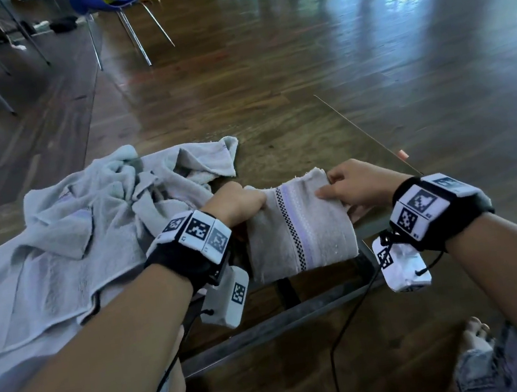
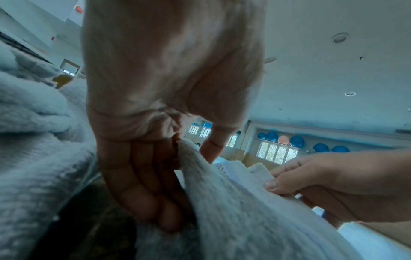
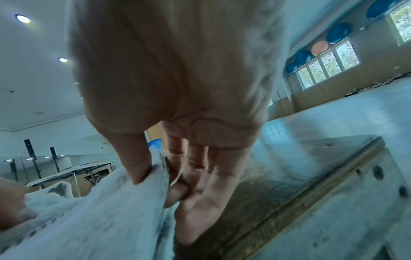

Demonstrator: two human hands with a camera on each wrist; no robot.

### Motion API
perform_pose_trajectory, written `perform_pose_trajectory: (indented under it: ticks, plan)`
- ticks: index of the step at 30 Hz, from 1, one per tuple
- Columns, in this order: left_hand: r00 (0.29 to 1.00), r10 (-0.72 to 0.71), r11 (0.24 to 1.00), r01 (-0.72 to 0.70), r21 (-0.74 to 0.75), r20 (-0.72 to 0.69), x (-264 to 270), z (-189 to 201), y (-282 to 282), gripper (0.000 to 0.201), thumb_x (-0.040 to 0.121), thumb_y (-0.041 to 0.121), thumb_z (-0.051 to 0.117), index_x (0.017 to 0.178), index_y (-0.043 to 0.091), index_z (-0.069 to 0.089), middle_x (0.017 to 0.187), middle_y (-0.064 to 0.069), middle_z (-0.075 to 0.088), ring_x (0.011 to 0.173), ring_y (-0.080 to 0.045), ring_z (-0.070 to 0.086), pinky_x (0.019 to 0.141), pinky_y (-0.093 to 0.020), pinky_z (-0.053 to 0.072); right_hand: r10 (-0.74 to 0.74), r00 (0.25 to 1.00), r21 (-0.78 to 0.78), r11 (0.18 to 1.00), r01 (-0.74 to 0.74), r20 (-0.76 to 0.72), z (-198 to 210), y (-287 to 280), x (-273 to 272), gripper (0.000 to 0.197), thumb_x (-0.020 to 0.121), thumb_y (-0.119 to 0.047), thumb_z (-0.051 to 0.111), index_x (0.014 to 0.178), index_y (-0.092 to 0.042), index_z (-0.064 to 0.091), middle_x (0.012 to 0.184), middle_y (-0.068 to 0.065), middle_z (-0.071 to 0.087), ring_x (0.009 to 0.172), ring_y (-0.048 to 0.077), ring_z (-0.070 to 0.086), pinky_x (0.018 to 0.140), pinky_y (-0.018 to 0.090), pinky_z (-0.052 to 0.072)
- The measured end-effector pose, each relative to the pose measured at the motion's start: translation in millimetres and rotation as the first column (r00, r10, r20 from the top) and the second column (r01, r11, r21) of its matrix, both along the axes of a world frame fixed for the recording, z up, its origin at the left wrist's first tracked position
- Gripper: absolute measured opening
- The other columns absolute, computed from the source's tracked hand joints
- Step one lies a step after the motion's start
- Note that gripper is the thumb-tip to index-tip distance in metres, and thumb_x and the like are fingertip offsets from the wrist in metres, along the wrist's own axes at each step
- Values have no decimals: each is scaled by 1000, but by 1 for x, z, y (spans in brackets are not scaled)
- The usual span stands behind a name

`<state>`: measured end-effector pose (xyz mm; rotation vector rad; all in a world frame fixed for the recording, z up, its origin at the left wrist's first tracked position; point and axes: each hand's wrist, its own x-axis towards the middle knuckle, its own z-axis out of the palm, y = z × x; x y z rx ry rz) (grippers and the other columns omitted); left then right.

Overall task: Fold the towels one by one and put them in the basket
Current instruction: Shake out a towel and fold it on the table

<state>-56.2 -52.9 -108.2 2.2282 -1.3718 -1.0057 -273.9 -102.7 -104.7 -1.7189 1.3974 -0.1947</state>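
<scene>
A small grey towel (image 1: pixel 298 226) with a checkered black stripe and a lilac band hangs folded between my hands, above the glass table's near edge. My left hand (image 1: pixel 238 204) grips its left top corner, thumb over the cloth and fingers curled behind (image 2: pixel 142 184). My right hand (image 1: pixel 346 187) pinches the right top corner between thumb (image 3: pixel 135 158) and fingers. In the left wrist view the towel (image 2: pixel 233 211) drapes down from both hands. No basket shows in any view.
A heap of crumpled grey towels (image 1: pixel 88 234) covers the left part of the glass table (image 1: pixel 294 150). The table's metal frame (image 3: pixel 315 184) runs under my right hand. A blue chair (image 1: pixel 107 3) stands on the wooden floor beyond.
</scene>
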Motion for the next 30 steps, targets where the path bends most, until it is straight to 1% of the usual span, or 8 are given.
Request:
perform_pose_trajectory:
  ticks: [4, 9, 11, 16, 19, 23, 27, 30]
  plan:
    - [995, 86, 996, -85, -13, 48, 9, -6, 2, 32, 82, 31, 61, 96, 2, 61, 89, -8, 64, 82, -26, 64, 67, -29, 49, 10, 998, -46, 999, -13, -60, -11, -6, 8, 24, 96, -34, 62, 84, -13, 61, 86, 9, 69, 76, 23, 71, 72, 43, 64]
    - [990, 94, 994, -88, -62, 100, 7, -14, 5, 37, 91, 30, 50, 110, 0, 61, 118, -17, 64, 99, -30, 60, 76, -30, 39, -39, 989, -138, 990, 20, -140, -16, -7, 13, 36, 94, -46, 61, 78, -14, 59, 83, 7, 69, 66, 22, 68, 50, 28, 54]
    - [987, 90, 994, -80, -78, 134, 6, -14, 5, 44, 93, 33, 48, 116, -2, 61, 122, -18, 63, 107, -32, 59, 78, -29, 37, -62, 978, -189, 982, 24, -201, -16, -4, 15, 41, 92, -50, 59, 76, -13, 55, 84, 7, 69, 67, 26, 70, 57, 34, 59]
    - [987, 70, 996, -60, -71, 142, 6, -11, 6, 32, 86, 37, 61, 96, 6, 55, 103, -10, 63, 93, -26, 61, 65, -30, 41, 36, 943, -460, 866, -195, -332, -24, 6, 14, 42, 95, -43, 52, 133, -31, 39, 134, 1, 51, 113, 28, 56, 86, 43, 47]
    - [980, 53, 992, -30, -122, 192, 3, -9, 12, 44, 87, 31, 61, 117, 0, 51, 108, -14, 62, 98, -29, 62, 63, -31, 39, 241, 901, -500, 765, -405, -360, -32, 7, 12, 42, 103, -34, 42, 145, -36, 42, 152, -9, 39, 132, 24, 42, 102, 42, 42]
    - [968, -1, 954, 75, -289, 250, -2, -7, 23, 39, 91, 25, 59, 120, 11, 37, 103, -8, 58, 94, -27, 59, 72, -35, 41, 179, 902, -495, 785, -372, -394, -36, 6, 5, 33, 101, -45, 43, 127, -30, 55, 130, -5, 56, 123, 23, 49, 102, 48, 43]
    - [892, -170, 891, 320, -322, 418, -14, 1, 28, 30, 88, 35, 61, 110, 17, 48, 115, -9, 46, 107, -29, 51, 93, -42, 45, -39, 871, -558, 782, -278, -489, -29, 14, -6, 31, 93, -53, 49, 97, -23, 55, 103, 4, 60, 99, 28, 59, 77, 40, 46]
    - [829, -255, 864, 426, -267, 497, -26, 2, 31, 31, 89, 43, 58, 108, 19, 55, 117, -8, 42, 117, -28, 42, 102, -47, 41, -42, 824, -474, 834, -283, -566, -15, 17, -19, 43, 85, -64, 50, 74, -23, 55, 82, 0, 53, 79, 26, 56, 69, 37, 42]
